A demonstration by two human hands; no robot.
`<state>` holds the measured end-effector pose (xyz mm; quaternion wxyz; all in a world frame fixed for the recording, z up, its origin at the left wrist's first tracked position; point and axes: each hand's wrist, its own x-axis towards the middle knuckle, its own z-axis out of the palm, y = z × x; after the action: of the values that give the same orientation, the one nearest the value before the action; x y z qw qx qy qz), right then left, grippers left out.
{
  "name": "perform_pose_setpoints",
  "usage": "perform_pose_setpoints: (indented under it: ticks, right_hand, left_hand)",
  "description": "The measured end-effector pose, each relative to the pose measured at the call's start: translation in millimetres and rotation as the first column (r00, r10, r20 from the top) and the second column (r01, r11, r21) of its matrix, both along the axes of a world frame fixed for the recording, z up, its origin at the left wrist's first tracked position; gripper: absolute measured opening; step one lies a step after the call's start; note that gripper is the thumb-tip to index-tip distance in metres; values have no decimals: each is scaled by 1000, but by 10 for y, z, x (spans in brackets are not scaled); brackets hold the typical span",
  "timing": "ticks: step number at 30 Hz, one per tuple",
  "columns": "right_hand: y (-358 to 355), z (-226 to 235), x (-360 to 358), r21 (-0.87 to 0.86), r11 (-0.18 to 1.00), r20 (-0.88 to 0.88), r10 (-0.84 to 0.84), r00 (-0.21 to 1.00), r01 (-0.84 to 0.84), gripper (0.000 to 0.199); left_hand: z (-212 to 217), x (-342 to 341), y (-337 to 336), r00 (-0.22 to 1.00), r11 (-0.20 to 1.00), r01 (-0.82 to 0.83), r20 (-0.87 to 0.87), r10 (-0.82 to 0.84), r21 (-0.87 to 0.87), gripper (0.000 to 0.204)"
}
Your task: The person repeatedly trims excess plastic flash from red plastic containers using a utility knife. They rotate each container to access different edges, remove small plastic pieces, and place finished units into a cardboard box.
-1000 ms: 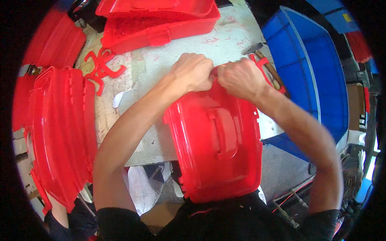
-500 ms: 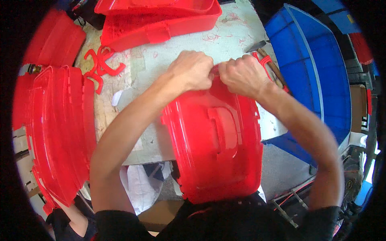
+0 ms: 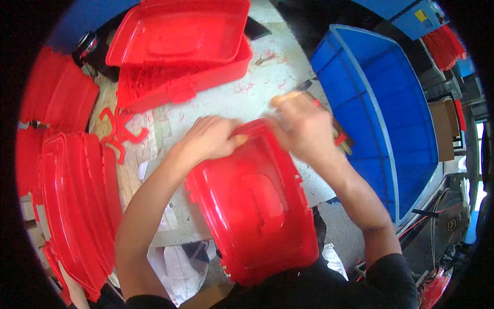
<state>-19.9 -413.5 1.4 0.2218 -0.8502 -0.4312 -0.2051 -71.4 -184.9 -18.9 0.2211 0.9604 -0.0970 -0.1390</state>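
Note:
A red, shallow plastic box lid (image 3: 247,221) leans between the table edge and my body, its moulded oval face up. My left hand (image 3: 208,138) is closed over its far edge, thumb toward the middle. My right hand (image 3: 306,123) is at the lid's far right corner, smeared by motion; its fingers are blurred, and I cannot tell whether it still touches the rim. Close beyond it lie a hammer-like tool (image 3: 303,86), its handle partly hidden, and a thin red piece (image 3: 339,138).
A red tray (image 3: 180,36) rests tilted on a red box (image 3: 154,98) at the far left of the table (image 3: 206,110). Curved red handles (image 3: 123,131) lie nearby. Stacked red shells (image 3: 77,206) stand at left; a blue crate (image 3: 381,118) stands at right.
The view has shifted, so the table things sit lower in it. My right hand has parted from my left and moved to the right; the left stays on the lid's far edge.

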Motion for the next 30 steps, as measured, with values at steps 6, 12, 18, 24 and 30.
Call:
perform_pose_setpoints:
  ticks: [6, 12, 18, 24, 30]
  right_hand:
    - [-322, -435, 586, -544, 755, -82, -483, 872, 367, 23]
    - [-471, -564, 372, -250, 933, -431, -347, 833, 259, 27]
    - [-1109, -82, -178, 714, 471, -588, 805, 77, 519, 28]
    - [-1261, -141, -632, 760, 177, -141, 984, -108, 626, 45]
    - [-1587, 13, -767, 776, 515, -578, 812, 82, 365, 36]
  left_hand:
    - [-77, -687, 735, 922, 918, -384, -98, 375, -96, 34]
    - [5, -1780, 900, 726, 720, -683, -228, 649, -125, 36]
    - [1041, -1953, 336, 760, 879, -445, -449, 471, 170, 31]
    - [518, -537, -686, 833, 990, 127, 535, -141, 63, 38]
    - [202, 561, -1107, 910, 869, 415, -113, -400, 269, 42]
